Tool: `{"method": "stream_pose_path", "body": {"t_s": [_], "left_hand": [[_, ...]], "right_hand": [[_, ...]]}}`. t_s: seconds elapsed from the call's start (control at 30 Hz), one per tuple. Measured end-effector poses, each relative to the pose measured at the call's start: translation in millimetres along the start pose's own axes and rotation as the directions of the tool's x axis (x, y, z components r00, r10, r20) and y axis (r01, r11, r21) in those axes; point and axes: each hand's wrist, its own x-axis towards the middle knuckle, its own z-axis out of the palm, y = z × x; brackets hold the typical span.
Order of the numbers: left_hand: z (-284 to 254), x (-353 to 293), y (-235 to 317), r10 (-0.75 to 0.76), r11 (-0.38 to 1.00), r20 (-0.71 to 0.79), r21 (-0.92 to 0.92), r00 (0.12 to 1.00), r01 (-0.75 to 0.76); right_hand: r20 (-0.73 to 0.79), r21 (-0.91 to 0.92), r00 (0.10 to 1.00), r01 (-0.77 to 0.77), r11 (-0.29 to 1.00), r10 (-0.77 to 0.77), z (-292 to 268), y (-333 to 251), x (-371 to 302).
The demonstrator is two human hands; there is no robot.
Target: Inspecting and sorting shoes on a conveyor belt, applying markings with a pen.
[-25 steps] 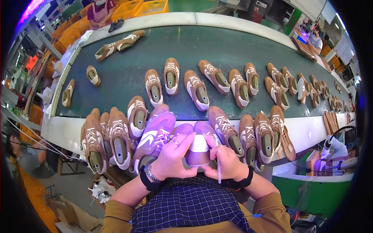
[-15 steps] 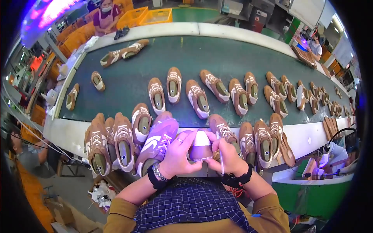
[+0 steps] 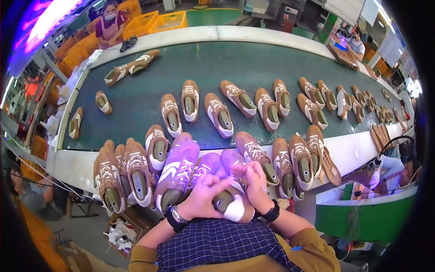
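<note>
A brown shoe with a white heel patch (image 3: pixel 234 209) is between my hands at the near edge of the bench, its heel toward me and a dark olive last in its opening. My left hand (image 3: pixel 204 198) is closed on the shoe's left side, with a finger reaching across above it. Raised over its right side, my right hand (image 3: pixel 254 183) has its fingers drawn together and slightly blurred; whatever they hold is hidden. Beside my left hand stands a larger brown shoe (image 3: pixel 179 172), tinted purple by the light. More laced shoes (image 3: pixel 251 152) stand beyond my hands.
A green conveyor belt (image 3: pixel 149 99) with several brown shoes stretches ahead, bordered by a white ledge (image 3: pixel 74 163). Loose soles (image 3: pixel 331 167) lie at the right, near a bent lamp (image 3: pixel 377 170). Two people (image 3: pixel 110 27) work across the belt. A box of scraps (image 3: pixel 122 231) sits below left.
The shoe has turned from heel-up to lying with its opening showing. My right hand has lifted off its heel, and the white stick it held is no longer visible. The view has shifted slightly.
</note>
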Motion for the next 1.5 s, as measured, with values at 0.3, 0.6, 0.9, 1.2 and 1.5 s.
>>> {"method": "stream_pose_path", "body": {"t_s": [0.3, 0.6, 0.9, 1.2, 1.5], "left_hand": [[7.1, 6.7, 1.8, 0.043, 0.993, -0.16, -0.103, 0.986, -0.06], [6.5, -5.2, 8.1, 0.043, 0.99, -0.19, -0.123, 0.981, -0.067], [6.1, -11.0, 12.1, 0.043, 0.992, -0.166, -0.114, 0.985, -0.062], [10.2, -8.4, 13.3, 0.026, 0.993, -0.163, -0.106, 0.986, -0.044], [10.1, -1.3, 16.6, 0.022, 0.991, -0.164, -0.129, 0.986, -0.044]], "right_hand": [[-0.163, 0.208, 0.982, 0.127, 0.97, -0.093, 19.0, -19.4, 40.4], [0.199, 0.078, 0.969, -0.163, 0.984, 0.145, -1.9, -65.7, -1.4], [0.072, -0.362, 0.99, 0.137, 0.922, -0.119, 9.8, -36.3, -20.8], [0.146, -0.575, 0.963, 0.268, 0.773, -0.225, 6.4, -40.3, -17.6], [0.15, -0.569, 0.967, 0.256, 0.781, -0.208, 2.7, -42.6, -14.0]]}}
